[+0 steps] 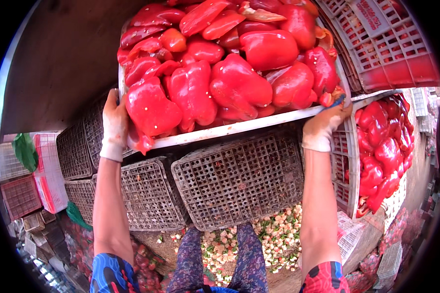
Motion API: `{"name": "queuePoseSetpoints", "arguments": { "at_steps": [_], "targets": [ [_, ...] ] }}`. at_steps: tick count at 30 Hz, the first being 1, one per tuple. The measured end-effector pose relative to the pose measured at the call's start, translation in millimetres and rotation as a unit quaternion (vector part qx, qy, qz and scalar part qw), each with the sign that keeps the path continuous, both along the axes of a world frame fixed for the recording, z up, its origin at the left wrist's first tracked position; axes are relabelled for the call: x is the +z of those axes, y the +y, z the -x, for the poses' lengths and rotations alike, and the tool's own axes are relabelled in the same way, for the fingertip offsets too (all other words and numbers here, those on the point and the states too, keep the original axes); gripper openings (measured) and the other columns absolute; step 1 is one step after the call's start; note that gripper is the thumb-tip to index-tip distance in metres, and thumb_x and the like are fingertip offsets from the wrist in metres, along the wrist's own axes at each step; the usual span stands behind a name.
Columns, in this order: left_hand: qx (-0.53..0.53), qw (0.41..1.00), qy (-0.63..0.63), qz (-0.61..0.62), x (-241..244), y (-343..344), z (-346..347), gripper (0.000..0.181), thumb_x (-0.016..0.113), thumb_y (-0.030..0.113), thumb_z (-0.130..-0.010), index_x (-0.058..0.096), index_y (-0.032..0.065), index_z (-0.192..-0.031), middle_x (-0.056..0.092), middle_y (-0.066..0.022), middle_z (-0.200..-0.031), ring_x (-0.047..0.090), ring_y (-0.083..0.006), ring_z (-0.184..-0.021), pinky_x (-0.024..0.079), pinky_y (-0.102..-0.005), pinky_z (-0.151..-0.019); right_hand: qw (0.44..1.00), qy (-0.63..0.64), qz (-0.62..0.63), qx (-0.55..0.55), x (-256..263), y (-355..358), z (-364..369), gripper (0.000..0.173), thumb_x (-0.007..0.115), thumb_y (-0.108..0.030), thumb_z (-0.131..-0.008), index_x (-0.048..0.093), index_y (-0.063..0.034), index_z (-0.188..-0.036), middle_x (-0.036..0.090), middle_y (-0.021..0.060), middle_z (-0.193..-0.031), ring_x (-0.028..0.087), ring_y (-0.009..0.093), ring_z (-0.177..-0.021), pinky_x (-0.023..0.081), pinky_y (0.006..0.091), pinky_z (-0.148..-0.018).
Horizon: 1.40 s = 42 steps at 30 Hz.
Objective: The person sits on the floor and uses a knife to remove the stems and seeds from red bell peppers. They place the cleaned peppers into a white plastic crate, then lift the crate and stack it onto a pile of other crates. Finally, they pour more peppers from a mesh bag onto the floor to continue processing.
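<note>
A white plastic crate (pixel 227 127) heaped with halved and cored red bell peppers (pixel 238 86) is held in front of me by both hands. My left hand (pixel 115 122), in a stained white glove, grips the crate's left side near the front corner. Gloved too, my right hand (pixel 326 122) holds the right front corner, where something blue shows by the fingers. The fingertips under and behind the rim are partly hidden. Beneath the held crate, dark grey plastic crates (pixel 238 179) show their perforated bases.
Another crate (pixel 346 164) full of red peppers stands at the right, below a large crate (pixel 385 44) at upper right. Pepper cores (pixel 278 238) litter the floor around my legs. Net sacks (pixel 146 271) lie lower left; pink and white crates (pixel 51 172) stand farther left.
</note>
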<state>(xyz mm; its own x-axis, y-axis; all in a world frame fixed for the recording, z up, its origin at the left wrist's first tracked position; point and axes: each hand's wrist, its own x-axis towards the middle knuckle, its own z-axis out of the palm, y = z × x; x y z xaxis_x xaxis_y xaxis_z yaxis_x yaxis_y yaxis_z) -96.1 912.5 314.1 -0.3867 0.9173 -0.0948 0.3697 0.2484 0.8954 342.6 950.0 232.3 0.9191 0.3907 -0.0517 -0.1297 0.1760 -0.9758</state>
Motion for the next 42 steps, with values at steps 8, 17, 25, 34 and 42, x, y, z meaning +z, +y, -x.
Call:
{"name": "queuePoseSetpoints", "arguments": {
  "at_steps": [8, 17, 25, 34, 42],
  "targets": [
    [-0.001, 0.998, 0.055, -0.037, -13, -31, -10, 0.017, 0.056, 0.017, -0.091, 0.053, 0.0005, -0.087, 0.057, -0.0074, -0.078, 0.048, -0.0101, -0.077, 0.044, -0.0295, -0.067, 0.976, -0.185, 0.067, 0.092, -9, -3, -17, 0.039, 0.037, -0.019, -0.103, 0.034, -0.0074, -0.14, 0.055, 0.0178, -0.125, 0.056, 0.027, -0.111, 0.044, 0.0355, -0.095],
    [-0.01, 0.999, -0.006, -0.042, -15, -15, 11, 0.013, 0.058, 0.015, -0.093, 0.058, 0.0022, -0.095, 0.063, -0.0016, -0.087, 0.055, -0.0069, -0.079, 0.047, -0.0237, -0.07, 0.724, -0.513, 0.459, 0.05, -23, -9, 2, 0.028, 0.05, -0.008, -0.094, 0.055, -0.0046, -0.121, 0.064, 0.0159, -0.087, 0.067, 0.026, -0.072, 0.054, 0.0322, -0.059],
    [0.004, 0.996, 0.058, -0.068, -20, -20, 22, 0.013, 0.059, 0.015, -0.091, 0.059, 0.0013, -0.09, 0.062, -0.003, -0.081, 0.052, -0.009, -0.076, 0.046, -0.0264, -0.069, 0.616, -0.617, 0.485, -0.068, -46, -8, 0, 0.04, 0.047, -0.015, -0.094, 0.05, -0.0223, -0.133, 0.054, -0.0006, -0.073, 0.057, 0.012, -0.062, 0.043, 0.0253, -0.046],
    [0.063, 0.979, 0.18, -0.07, -15, -25, 14, 0.025, 0.054, 0.024, -0.096, 0.06, 0.0, -0.1, 0.066, -0.0198, -0.086, 0.062, -0.0219, -0.08, 0.049, -0.0361, -0.074, 0.963, -0.203, 0.087, 0.156, -13, -31, -5, 0.047, 0.045, -0.02, -0.097, 0.036, -0.0066, -0.142, 0.052, 0.0151, -0.125, 0.056, 0.027, -0.112, 0.046, 0.0357, -0.093],
    [-0.124, 0.886, 0.437, -0.09, 63, -10, -83, 0.062, 0.061, 0.035, -0.087, 0.044, 0.0051, -0.139, 0.04, -0.0177, -0.146, 0.03, -0.0417, -0.137, 0.024, -0.0488, -0.114, 0.668, -0.62, 0.061, 0.407, 151, 23, 57, 0.055, 0.065, -0.024, -0.083, 0.05, -0.0036, -0.132, 0.049, 0.02, -0.136, 0.046, 0.037, -0.126, 0.034, 0.048, -0.107]
  ]
}}
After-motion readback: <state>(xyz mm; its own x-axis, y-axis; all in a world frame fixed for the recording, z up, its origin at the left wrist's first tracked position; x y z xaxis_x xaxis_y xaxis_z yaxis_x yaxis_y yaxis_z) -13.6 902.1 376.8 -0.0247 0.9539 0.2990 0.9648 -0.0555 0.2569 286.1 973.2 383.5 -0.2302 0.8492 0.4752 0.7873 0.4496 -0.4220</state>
